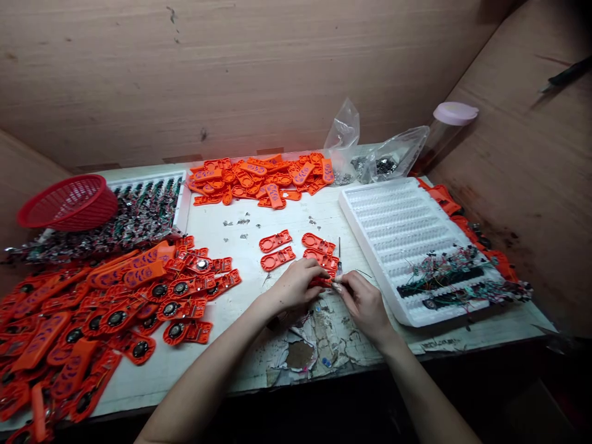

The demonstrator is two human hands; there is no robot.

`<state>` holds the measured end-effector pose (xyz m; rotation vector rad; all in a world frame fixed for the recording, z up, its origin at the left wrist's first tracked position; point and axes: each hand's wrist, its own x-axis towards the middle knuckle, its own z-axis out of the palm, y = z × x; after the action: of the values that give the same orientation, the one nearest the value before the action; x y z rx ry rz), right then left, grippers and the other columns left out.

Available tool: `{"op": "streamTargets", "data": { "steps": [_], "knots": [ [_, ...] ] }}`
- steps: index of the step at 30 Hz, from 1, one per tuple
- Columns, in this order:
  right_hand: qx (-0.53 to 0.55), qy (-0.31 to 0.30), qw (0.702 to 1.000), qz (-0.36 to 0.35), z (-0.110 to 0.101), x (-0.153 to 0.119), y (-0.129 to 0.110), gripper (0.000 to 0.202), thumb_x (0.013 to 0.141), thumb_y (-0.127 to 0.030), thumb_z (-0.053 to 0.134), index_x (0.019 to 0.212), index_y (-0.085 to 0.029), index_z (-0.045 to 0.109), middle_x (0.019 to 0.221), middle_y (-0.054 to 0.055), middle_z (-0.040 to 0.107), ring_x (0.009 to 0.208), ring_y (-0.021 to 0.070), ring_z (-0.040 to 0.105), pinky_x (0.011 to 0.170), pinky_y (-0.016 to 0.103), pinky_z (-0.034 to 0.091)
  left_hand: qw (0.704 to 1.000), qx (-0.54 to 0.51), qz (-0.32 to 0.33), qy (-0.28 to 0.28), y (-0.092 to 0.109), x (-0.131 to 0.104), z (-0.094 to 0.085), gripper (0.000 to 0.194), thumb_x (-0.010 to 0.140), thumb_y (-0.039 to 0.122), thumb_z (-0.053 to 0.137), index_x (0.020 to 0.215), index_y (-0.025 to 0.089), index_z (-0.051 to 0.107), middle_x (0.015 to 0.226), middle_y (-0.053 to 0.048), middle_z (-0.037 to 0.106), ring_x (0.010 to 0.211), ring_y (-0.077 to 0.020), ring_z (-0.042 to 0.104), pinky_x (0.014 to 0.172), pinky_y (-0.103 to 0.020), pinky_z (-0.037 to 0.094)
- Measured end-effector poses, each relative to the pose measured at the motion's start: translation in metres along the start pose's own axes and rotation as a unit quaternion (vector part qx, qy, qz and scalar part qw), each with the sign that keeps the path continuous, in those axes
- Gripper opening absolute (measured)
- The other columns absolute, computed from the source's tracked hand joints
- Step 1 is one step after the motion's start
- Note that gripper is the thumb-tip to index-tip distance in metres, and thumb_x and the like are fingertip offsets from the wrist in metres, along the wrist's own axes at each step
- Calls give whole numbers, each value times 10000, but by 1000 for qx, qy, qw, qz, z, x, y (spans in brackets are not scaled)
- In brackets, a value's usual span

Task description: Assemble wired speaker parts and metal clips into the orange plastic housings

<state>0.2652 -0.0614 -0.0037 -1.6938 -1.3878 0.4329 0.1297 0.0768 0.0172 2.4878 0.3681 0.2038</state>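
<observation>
My left hand (298,285) is closed on an orange plastic shell (327,280), mostly covered by the fingers. Opposite it, my right hand (365,303) pinches at the shell's right end; whatever small thing is between its fingertips is too hidden to name. A thin screwdriver (340,254) points away from me just beyond the right fingertips, and I cannot tell whether it lies on the table or is held. Close beyond the hands, several empty orange shells, among them one at the left (276,241) and one at the right (318,243), lie open side up on the white tabletop (231,231).
Orange shells with round black speakers (171,308) cover the left. A red basket (69,200) sits on wired parts there. More shells (259,179), small metal pieces (243,221) and plastic bags (388,160) lie behind. A white foam tray (393,228) with wired parts (444,277) stands right.
</observation>
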Motion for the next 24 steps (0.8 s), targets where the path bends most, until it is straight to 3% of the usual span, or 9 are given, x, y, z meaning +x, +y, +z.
{"op": "streamTargets", "data": {
  "steps": [4,6,9,12,14,18,24],
  "knots": [
    [163,-23,981,104,-2,1,-3,148,905,-299,470,977,-202,555,835,37,610,701,156,586,627,283,510,1000,20,-11,7,-5,-1,6,92,796,188,626,883,188,659,846,-36,566,810,-175,543,705,-278,428],
    [193,-78,974,92,-5,1,-4,236,882,-270,489,1109,-211,521,908,40,605,735,152,596,644,283,522,1000,14,-18,10,-6,0,7,73,832,195,592,845,188,663,820,-31,559,785,-167,540,683,-271,423],
    [89,-120,989,-13,-8,2,-2,326,843,-175,498,1165,-225,514,1014,68,566,874,181,583,742,321,516,1000,-5,-19,2,-6,1,5,90,845,169,574,830,182,662,805,-25,558,783,-160,544,677,-257,425],
    [-19,-77,993,-89,-7,4,0,195,889,-158,434,1017,-215,570,963,78,563,901,198,567,781,341,492,1000,-17,-17,-4,-6,3,1,87,844,158,580,851,184,662,821,-19,572,803,-154,560,693,-242,435],
    [-50,-57,993,-89,-5,6,0,152,912,-177,418,929,-208,565,887,67,563,853,198,565,754,333,481,1000,-23,-20,-3,-6,3,-1,86,850,161,575,862,185,657,829,-15,578,798,-148,569,693,-235,441],
    [-43,-53,997,-24,-1,11,-2,150,926,-201,400,846,-204,527,803,43,546,743,180,547,673,300,453,999,-25,-38,17,-6,1,0,90,875,152,535,858,157,623,860,-30,583,809,-151,571,720,-243,457],
    [-32,-47,998,4,0,13,-5,141,922,-215,423,823,-201,522,804,36,539,747,174,533,675,280,422,997,-10,-60,48,-3,-1,9,100,895,133,470,902,149,569,888,-51,578,817,-177,558,731,-284,464]
  ]
}}
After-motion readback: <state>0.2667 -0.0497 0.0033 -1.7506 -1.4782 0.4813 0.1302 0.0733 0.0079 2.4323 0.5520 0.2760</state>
